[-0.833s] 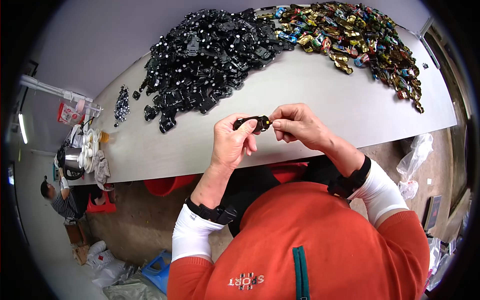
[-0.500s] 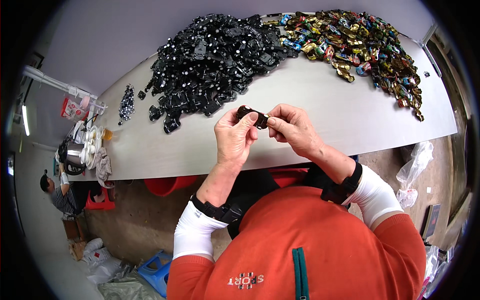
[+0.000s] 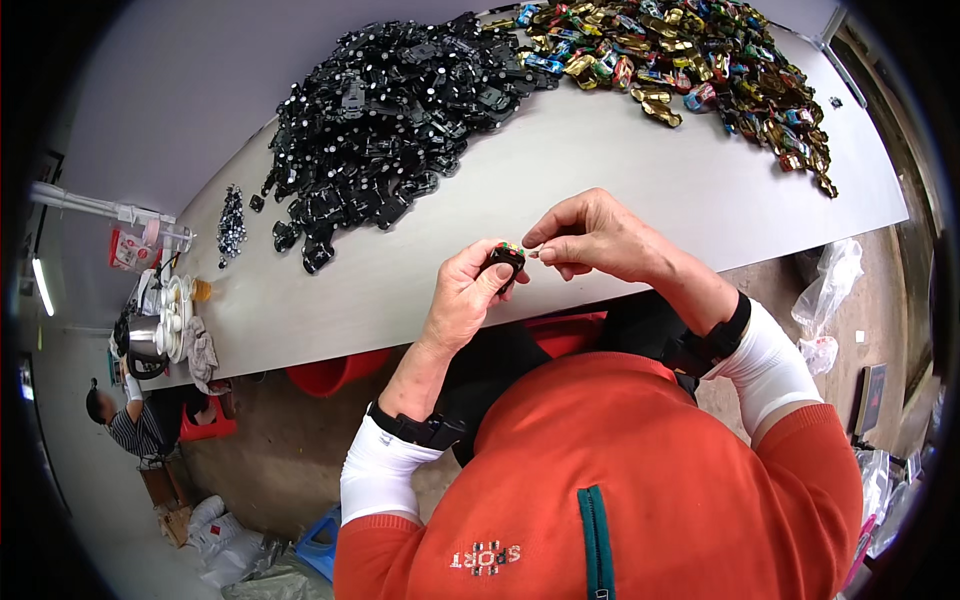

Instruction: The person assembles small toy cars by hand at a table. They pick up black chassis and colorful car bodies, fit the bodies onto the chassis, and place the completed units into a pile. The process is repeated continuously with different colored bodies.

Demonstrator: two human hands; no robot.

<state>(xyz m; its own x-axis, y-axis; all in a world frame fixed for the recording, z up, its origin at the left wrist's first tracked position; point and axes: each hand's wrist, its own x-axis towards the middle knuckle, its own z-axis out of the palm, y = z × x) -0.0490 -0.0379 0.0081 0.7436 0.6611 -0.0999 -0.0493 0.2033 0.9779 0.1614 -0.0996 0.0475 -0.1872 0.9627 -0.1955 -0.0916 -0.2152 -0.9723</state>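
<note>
My left hand (image 3: 460, 300) is closed round a small toy car (image 3: 508, 257), dark with a patch of red, yellow and green on its top end. Just to the right, my right hand (image 3: 608, 242) pinches a tiny pale, silvery piece (image 3: 534, 252) between thumb and forefinger. That piece is at the car's edge, too small for me to name or to tell whether it touches. Both hands are above the front part of the grey table (image 3: 400, 285).
A large heap of black toy car bases (image 3: 380, 120) covers the table's back left. Shiny gold and coloured car bodies (image 3: 690, 65) are piled at the back right. Small silvery parts (image 3: 231, 228) lie far left, near a kettle (image 3: 147, 340). Another person (image 3: 140, 420) sits beyond.
The car has been turned in my left hand, so coloured decoration now shows. My right fingers have come off the car's end and now pinch the tiny piece. The view has shifted slightly.
</note>
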